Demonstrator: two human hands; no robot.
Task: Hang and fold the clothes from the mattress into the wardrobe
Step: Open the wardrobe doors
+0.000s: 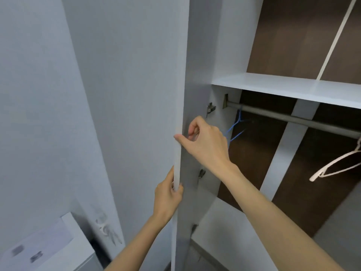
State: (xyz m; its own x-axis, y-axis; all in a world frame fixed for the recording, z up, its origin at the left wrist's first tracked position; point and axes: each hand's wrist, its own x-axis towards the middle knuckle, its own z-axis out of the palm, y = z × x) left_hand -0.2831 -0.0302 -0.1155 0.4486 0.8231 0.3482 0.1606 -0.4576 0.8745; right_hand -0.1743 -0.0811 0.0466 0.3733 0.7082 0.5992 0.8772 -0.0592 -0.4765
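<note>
Left grip [169, 192] low & right grip [203, 142] above clasp the wardrobe door [136, 94] by its edge, prob. to open it for rail [293, 118] access

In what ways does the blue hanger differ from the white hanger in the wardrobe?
The blue hanger looks thin; the white hanger looks thicker. The blue hanger hangs at the left end of the rail, the white hanger far to the right. The right hand hides part of the blue hanger, not the white hanger. Both hang on one rail, without clothes.
</note>
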